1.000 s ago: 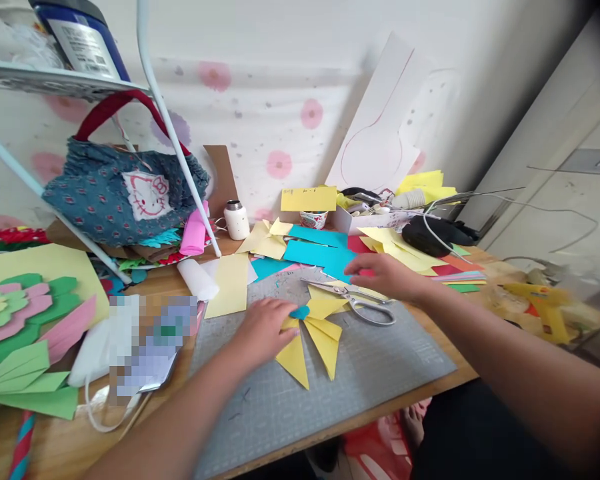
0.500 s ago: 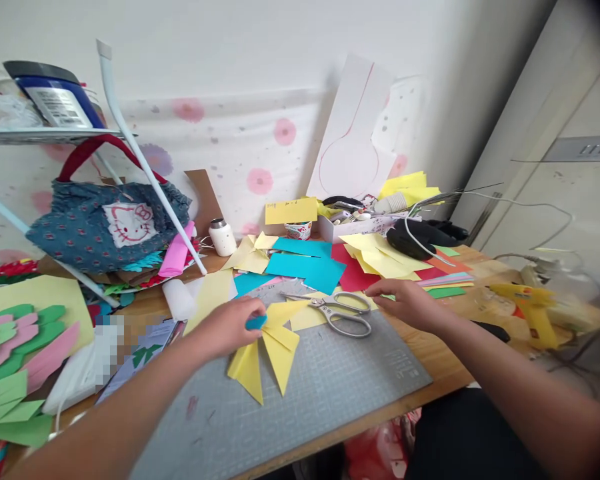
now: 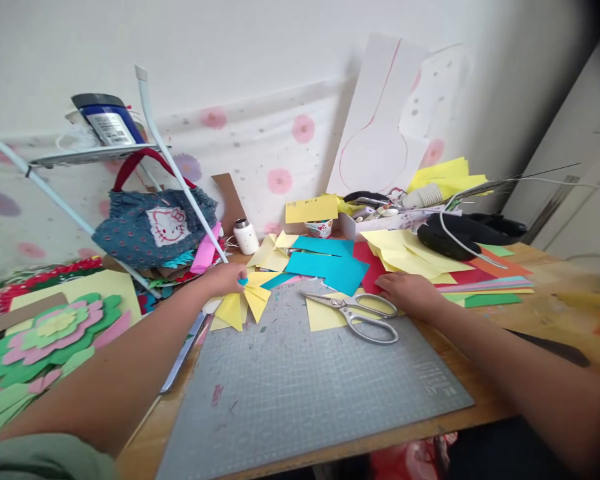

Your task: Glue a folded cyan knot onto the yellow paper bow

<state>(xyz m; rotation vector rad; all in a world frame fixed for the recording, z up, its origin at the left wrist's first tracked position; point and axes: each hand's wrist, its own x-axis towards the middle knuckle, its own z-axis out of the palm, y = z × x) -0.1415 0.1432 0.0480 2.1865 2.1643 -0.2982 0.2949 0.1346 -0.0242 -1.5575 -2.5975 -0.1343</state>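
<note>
My left hand (image 3: pixel 225 279) is closed on a folded yellow paper piece (image 3: pixel 257 300) that fans out in pointed flaps. A bit of blue shows at its gathered end, between my fingers. It hangs over the upper left of the grey cutting mat (image 3: pixel 320 387). At the mat's far right corner, my right hand (image 3: pixel 405 292) reaches low with its fingers stretched over the edge of the red paper (image 3: pixel 367 263), holding nothing that I can see. Silver scissors (image 3: pixel 373 319) lie just left of it, partly on a pale yellow sheet (image 3: pixel 323 317).
Blue paper pieces (image 3: pixel 325 267) and loose pale yellow sheets (image 3: pixel 405 252) lie behind the mat. Further back stand a white bottle (image 3: pixel 246 238) and a box of tools (image 3: pixel 375 223). A layered paper flower (image 3: pixel 55 330) and a denim bag (image 3: pixel 155 220) are at left.
My left hand has carried the yellow paper piece left and away from the middle of the mat. My right hand has come down to the red paper. The view has turned left.
</note>
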